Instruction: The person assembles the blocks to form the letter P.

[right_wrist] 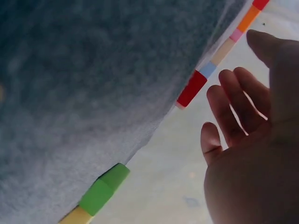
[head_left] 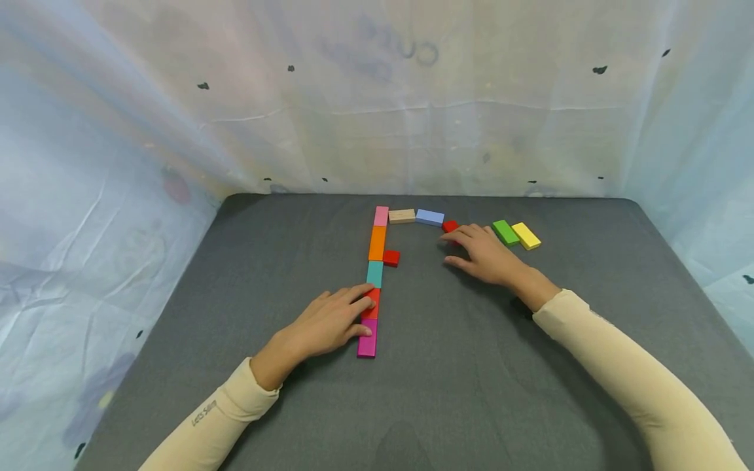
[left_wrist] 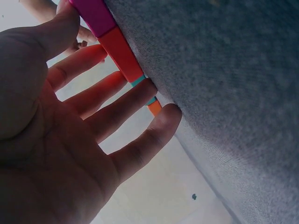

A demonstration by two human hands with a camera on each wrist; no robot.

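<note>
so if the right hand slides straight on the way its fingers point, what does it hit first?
Most likely the red block just beyond the right hand, whose fingers point up and left toward it and may already touch it. Past that lies the blue block. Depth is unclear.

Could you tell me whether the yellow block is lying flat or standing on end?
Lying flat: the yellow block rests on its broad face beside the green block.
</note>
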